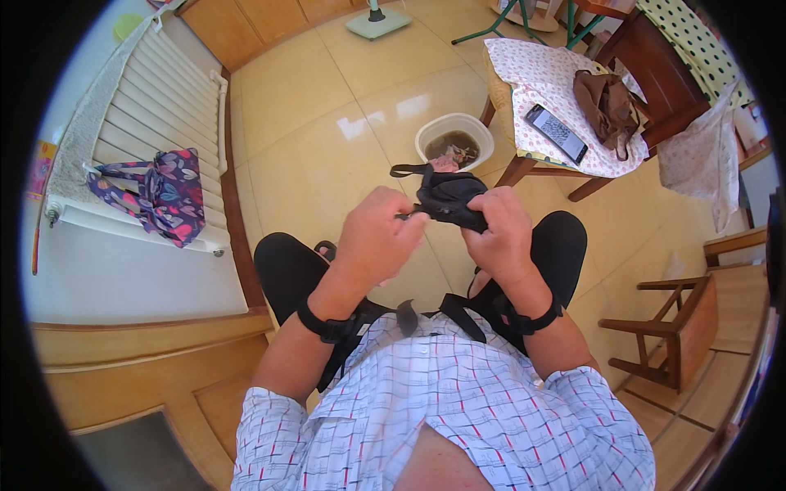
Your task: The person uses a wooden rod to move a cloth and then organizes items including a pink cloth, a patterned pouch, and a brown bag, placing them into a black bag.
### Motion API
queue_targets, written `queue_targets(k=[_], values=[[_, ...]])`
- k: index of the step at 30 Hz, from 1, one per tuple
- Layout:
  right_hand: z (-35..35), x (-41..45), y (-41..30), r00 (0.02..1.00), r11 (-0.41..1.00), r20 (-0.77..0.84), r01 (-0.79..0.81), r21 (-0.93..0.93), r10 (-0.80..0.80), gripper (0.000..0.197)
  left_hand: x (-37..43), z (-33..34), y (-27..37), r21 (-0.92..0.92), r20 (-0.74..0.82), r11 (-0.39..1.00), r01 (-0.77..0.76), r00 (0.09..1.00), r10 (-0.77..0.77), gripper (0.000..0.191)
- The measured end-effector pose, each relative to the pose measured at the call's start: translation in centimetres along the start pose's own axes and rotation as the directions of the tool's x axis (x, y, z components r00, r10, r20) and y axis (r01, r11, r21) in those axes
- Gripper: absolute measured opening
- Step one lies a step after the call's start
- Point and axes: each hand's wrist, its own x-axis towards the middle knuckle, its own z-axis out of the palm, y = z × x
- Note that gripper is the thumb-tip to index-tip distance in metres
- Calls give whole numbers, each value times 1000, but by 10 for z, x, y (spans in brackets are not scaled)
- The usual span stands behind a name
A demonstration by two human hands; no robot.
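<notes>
A black fabric item [451, 191], perhaps a small folded bag, is held up between my two hands in front of my knees. My left hand [377, 230] pinches a thin end or cord at its left side. My right hand [502, 221] grips the right side, thumb lying on the cloth. A black loop sticks out at the item's upper left. Just beyond it, on the floor, stands a white plastic basin [424, 138] with murky brownish water [439, 142] and some soaked material in it. Something pink [445, 162] shows at the basin's near edge, partly hidden by the black item.
At right, a wooden chair [654, 67] with a flowered cloth bears a smartphone [557, 134] and a brown bag [605, 107]. A heart-patterned bag [175, 196] hangs on the white radiator [153, 92]. A small wooden stool [694, 331] lies tipped over at lower right.
</notes>
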Motion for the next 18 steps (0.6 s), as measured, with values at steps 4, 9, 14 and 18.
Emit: queue_targets(k=[4,9,14,18], values=[[4,2,-12,997,999,57,42,24,-44,31,5,19,-2,279,107,906,-318,948,300,15],[-4,-2,-6,996,999,83,46,-18,-45,30,10,32,-5,275,172,913,-300,950,261,14],[9,-6,-6,990,997,126,53,52,-59,21,9,24,-14,351,124,830,-434,900,418,9],[11,-9,-11,992,997,116,43,57,-49,18,10,25,-21,510,204,700,-499,861,465,11]])
